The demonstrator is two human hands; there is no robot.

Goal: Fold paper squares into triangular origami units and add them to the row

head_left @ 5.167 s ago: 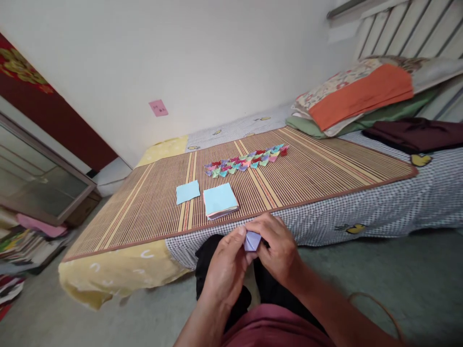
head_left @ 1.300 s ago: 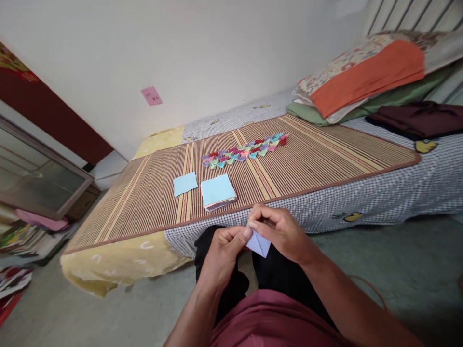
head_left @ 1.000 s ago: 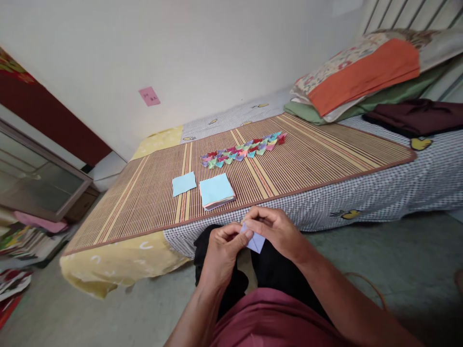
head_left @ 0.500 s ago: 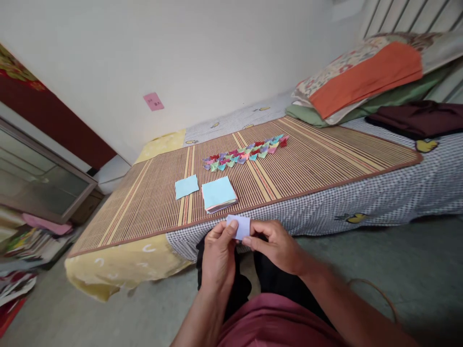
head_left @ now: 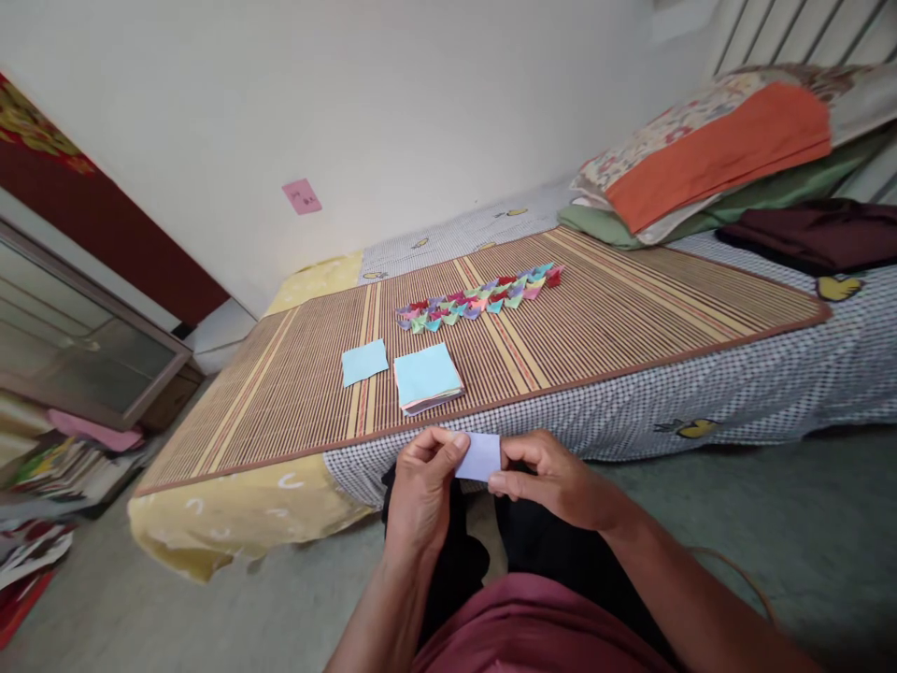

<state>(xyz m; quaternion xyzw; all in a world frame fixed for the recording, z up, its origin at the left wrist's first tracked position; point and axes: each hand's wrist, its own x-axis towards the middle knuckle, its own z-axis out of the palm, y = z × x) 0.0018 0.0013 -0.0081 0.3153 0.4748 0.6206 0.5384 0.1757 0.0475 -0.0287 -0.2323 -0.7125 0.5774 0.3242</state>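
A small folded piece of lavender paper [head_left: 479, 457] is held up over my lap, just off the bed's front edge. My left hand [head_left: 429, 477] pinches its left side between thumb and fingers. At its right side, my right hand [head_left: 550, 475] grips the edge the same way. Beyond my hands, a stack of square paper sheets [head_left: 427, 376] with light blue on top lies on the striped mat. To its left is a single light blue sheet [head_left: 364, 363]. Farther back, several small folded paper pieces [head_left: 476, 301] in many colours stand in slanting rows.
The striped bamboo mat [head_left: 280, 402] covers much of the bed. Folded pillows and an orange cloth [head_left: 729, 154] are piled at the right, beside dark maroon clothing [head_left: 813, 234]. A pink note [head_left: 301, 196] is on the wall. Books [head_left: 66, 467] sit low at the left.
Both hands and the lavender paper have shifted slightly right and down. The right hand has moved a little away from the left, and more of the paper shows between them.
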